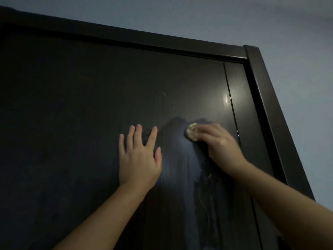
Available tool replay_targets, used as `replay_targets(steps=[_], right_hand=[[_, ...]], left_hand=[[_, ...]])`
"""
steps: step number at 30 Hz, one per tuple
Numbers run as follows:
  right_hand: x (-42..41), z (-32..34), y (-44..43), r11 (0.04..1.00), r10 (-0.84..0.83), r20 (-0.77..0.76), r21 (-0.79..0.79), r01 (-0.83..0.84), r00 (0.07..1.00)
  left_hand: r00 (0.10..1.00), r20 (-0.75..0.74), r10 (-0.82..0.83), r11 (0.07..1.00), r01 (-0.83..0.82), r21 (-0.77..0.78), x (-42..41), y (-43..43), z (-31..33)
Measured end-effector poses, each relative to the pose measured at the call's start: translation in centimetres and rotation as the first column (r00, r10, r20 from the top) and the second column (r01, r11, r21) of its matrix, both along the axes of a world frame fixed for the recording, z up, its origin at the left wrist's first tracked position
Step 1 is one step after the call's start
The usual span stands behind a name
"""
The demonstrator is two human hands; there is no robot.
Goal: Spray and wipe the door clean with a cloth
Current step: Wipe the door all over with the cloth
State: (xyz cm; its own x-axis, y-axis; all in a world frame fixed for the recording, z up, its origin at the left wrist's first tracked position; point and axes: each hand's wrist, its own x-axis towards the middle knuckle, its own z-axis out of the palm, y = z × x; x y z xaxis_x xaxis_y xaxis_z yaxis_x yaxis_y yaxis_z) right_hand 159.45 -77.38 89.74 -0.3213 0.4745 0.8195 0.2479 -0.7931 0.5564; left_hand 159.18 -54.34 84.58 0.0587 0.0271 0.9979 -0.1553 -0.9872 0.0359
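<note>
One small pale cloth [191, 132] is all we see of the wiping gear. It is bunched into a wad under the right hand [216, 141], which curls over it and presses it to the dark door [72, 123], high up near the right-hand edge. That hand is blurred (a stroke under way, we judge), so we cannot tell the exact finger placing.

We expect the cloth to be light, soft and limp, and best held as it is now, wadded under the palm so pressure goes flat into the panel. Wadded so, it has no clear long axis; the showing part pokes out leftward past the fingertips.

The door looks stiff and glossy, likely slick where damp. Its long axis runs upright and its face is turned to us. A wet smear [180, 159] runs down from the cloth between the two hands. The left hand [138, 156] lies flat on the door, fingers spread, holding nothing. Beyond are the dark door frame [270, 105] and the pale wall [198, 18].
</note>
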Motion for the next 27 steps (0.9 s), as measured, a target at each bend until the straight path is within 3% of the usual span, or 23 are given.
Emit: replay_targets(steps=[3,4,7,8,12,13,17,18,21,22,23,25,26,27], right_hand=[[0.0,1.0,-1.6,0.928,0.109,-0.019,0.361,-0.095,0.994],[0.2,0.4,-1.4,0.929,0.113,-0.034,0.357,-0.093,0.993],[0.1,-1.8,-2.9,1.0,0.022,-0.088,0.007,-0.021,0.996],[-0.3,-1.4,-4.1,1.0,0.0,-0.093,-0.028,-0.002,0.996],[-0.3,-0.6,-6.0,0.927,0.122,-0.091,0.367,-0.081,0.988],[-0.1,-1.7,-5.7,0.926,0.129,-0.099,0.369,-0.084,0.987],[-0.8,-6.0,-7.0,0.999,-0.017,-0.15,-0.031,0.012,0.988],[-0.9,-5.0,-7.8,1.0,-0.02,-0.144,0.017,0.022,0.989],[-0.8,-2.3,-7.0,0.902,0.122,-0.107,0.426,-0.065,0.987],[-0.7,-2.7,-5.4,0.902,0.148,-0.1,0.421,-0.093,0.984],[-0.5,-3.6,-3.7,0.944,0.146,-0.118,0.313,-0.102,0.982],[-0.2,-6.3,-1.7,0.996,0.078,-0.16,-0.023,-0.082,0.984],[-0.3,-6.5,-1.6,0.993,0.041,-0.168,-0.102,-0.059,0.985],[-0.4,-5.7,-1.7,0.996,0.048,-0.16,-0.071,-0.06,0.986]], left_hand=[[1.0,-0.002,0.012,1.0,-0.012,-0.001,0.1,-0.1,-0.1],[1.0,-0.004,0.008,1.0,-0.008,0.003,0.3,-0.1,-0.2],[1.0,-0.001,-0.001,1.0,0.001,0.021,0.5,-0.1,-0.1],[1.0,0.0,-0.007,1.0,0.007,0.022,0.5,-0.1,-0.1],[0.999,0.022,-0.03,1.0,0.03,0.004,0.6,-0.2,-0.3],[0.999,0.02,-0.036,0.999,0.036,0.002,0.5,-0.2,-0.3],[0.999,0.015,-0.047,0.999,0.047,0.004,0.6,-0.3,-0.4],[0.999,0.015,-0.042,0.999,0.042,0.008,0.6,-0.2,-0.4],[0.999,0.008,-0.047,0.999,0.047,-0.004,0.6,-0.2,-0.4],[0.999,0.011,-0.048,0.999,0.048,-0.005,0.6,-0.2,-0.5],[0.999,0.015,-0.051,0.999,0.051,-0.002,0.5,-0.2,-0.5],[0.998,0.019,-0.057,0.998,0.057,0.001,0.5,-0.3,-0.4],[0.998,0.015,-0.056,0.998,0.056,-0.001,0.5,-0.3,-0.3],[0.999,0.009,-0.054,0.999,0.054,-0.003,0.5,-0.3,-0.3]])
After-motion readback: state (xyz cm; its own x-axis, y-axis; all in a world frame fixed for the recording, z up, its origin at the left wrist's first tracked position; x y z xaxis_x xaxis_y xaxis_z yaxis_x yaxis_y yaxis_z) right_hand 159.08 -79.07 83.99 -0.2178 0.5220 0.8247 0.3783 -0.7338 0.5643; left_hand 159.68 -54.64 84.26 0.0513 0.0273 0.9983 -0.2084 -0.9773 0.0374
